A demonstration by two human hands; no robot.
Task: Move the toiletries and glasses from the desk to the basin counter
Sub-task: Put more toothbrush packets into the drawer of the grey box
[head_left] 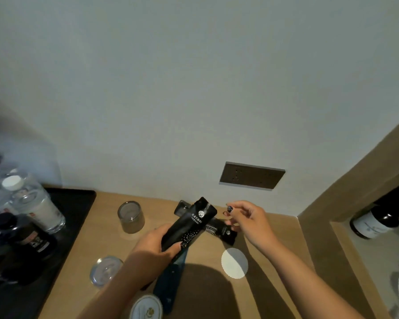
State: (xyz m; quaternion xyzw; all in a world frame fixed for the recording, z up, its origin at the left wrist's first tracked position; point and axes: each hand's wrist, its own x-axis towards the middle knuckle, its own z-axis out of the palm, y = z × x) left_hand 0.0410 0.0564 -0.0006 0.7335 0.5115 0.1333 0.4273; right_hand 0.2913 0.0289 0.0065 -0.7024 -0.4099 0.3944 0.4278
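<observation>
Head view: left hand grips black sachet; right hand hovers beside, fingers loose, empty.

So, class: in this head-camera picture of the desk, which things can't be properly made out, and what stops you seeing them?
- Packet lettering: too small to read.
- Second black packet: partly hidden behind the held packet and the right hand.
- Items on the black tray, far left: blurred, cut by the frame edge.
- Round paper lid: cut off by the bottom edge.
- Dark bottle on the shelf: label unreadable.
</observation>
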